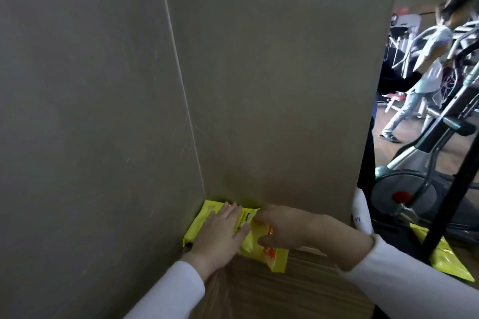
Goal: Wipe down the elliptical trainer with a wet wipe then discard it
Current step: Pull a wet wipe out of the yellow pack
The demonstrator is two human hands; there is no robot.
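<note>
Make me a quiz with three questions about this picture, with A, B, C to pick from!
1. Where is the wet wipe pack?
A) on the wooden surface, in the wall corner
B) hanging on a hook
C) inside a bin

2. What colour is the pack?
A) blue
B) yellow
C) white

3. What is the left hand doing?
A) lying flat on the pack
B) waving in the air
C) making a fist

Answers: 1 A, it lies against the grey wall; 2 B, its wrapper is yellow; 3 A, straight fingers press it while the right hand pinches its flap.
</note>
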